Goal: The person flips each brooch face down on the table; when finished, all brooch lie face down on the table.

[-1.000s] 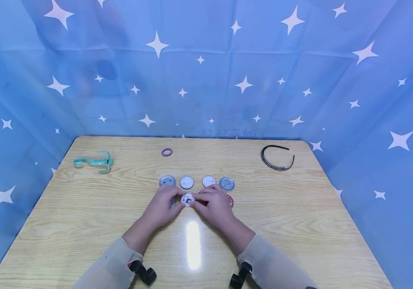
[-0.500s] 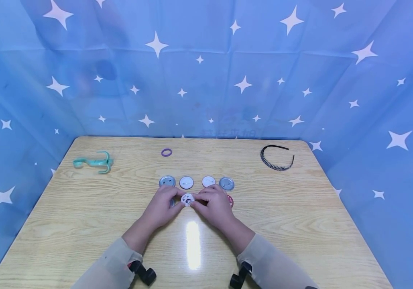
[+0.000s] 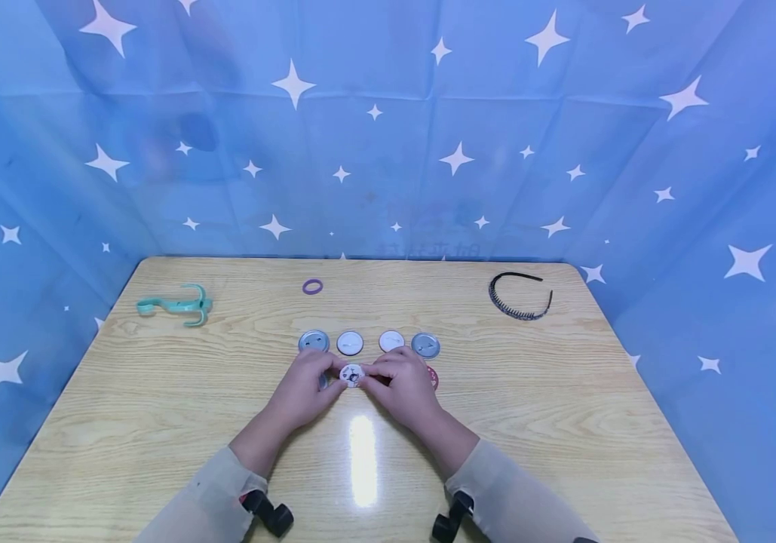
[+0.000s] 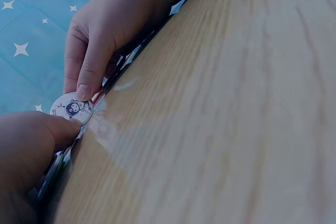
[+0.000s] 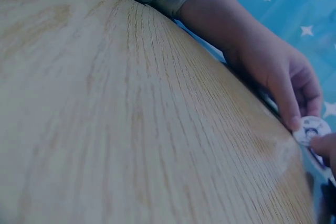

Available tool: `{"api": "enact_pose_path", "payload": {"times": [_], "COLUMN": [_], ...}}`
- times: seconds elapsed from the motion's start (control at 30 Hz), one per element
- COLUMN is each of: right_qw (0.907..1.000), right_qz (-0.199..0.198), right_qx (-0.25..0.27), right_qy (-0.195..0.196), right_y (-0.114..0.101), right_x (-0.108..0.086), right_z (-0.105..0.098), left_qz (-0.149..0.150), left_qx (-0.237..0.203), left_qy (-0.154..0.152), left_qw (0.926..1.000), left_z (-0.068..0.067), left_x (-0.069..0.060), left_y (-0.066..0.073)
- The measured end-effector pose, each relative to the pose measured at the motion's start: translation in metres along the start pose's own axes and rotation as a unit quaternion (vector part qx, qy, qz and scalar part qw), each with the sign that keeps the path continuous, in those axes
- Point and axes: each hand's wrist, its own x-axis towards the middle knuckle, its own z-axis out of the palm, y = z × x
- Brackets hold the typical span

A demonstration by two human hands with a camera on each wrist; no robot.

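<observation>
A small white round button badge point(image 3: 352, 375) with a dark cartoon print is held up between both hands, its printed face towards me. My left hand point(image 3: 305, 386) pinches its left edge between thumb and forefinger; my right hand point(image 3: 403, 386) pinches the opposite edge the same way. In the left wrist view the badge point(image 4: 72, 107) stands tilted just above the table. Behind the hands lie several badges pin side up: a grey one point(image 3: 314, 341), a white one point(image 3: 350, 343), another white one point(image 3: 391, 341) and a grey one point(image 3: 426, 345). A red badge point(image 3: 434, 378) is partly hidden by my right hand.
A turquoise hook-shaped plastic piece point(image 3: 180, 305) lies at the table's back left. A purple ring point(image 3: 313, 286) is at the back middle and a black toothed headband point(image 3: 520, 297) at the back right. A starry blue cloth point(image 3: 388, 151) hangs behind the wooden table point(image 3: 564, 422).
</observation>
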Motion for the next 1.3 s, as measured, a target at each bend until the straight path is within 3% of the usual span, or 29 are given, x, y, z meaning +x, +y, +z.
{"api": "enact_pose_path", "payload": {"times": [0.3, 0.83, 1.3], "right_qw": [1.0000, 0.9989, 0.9993], "right_qz": [0.000, -0.035, -0.030], "right_qx": [0.006, 0.005, 0.008], "right_qy": [0.003, 0.031, 0.019], "right_y": [-0.0002, 0.0018, 0.0014], "right_x": [0.0007, 0.0011, 0.0020], "right_z": [0.0006, 0.0036, 0.0029], "left_qz": [-0.005, -0.023, -0.025], "left_qx": [0.001, 0.002, -0.001], "left_qy": [-0.004, -0.013, -0.015], "left_qw": [1.0000, 0.9996, 0.9996], "left_z": [0.0003, -0.0004, -0.0010], "left_x": [0.0002, 0.0004, 0.0001], "left_y": [-0.0002, 0.0022, 0.0026]}}
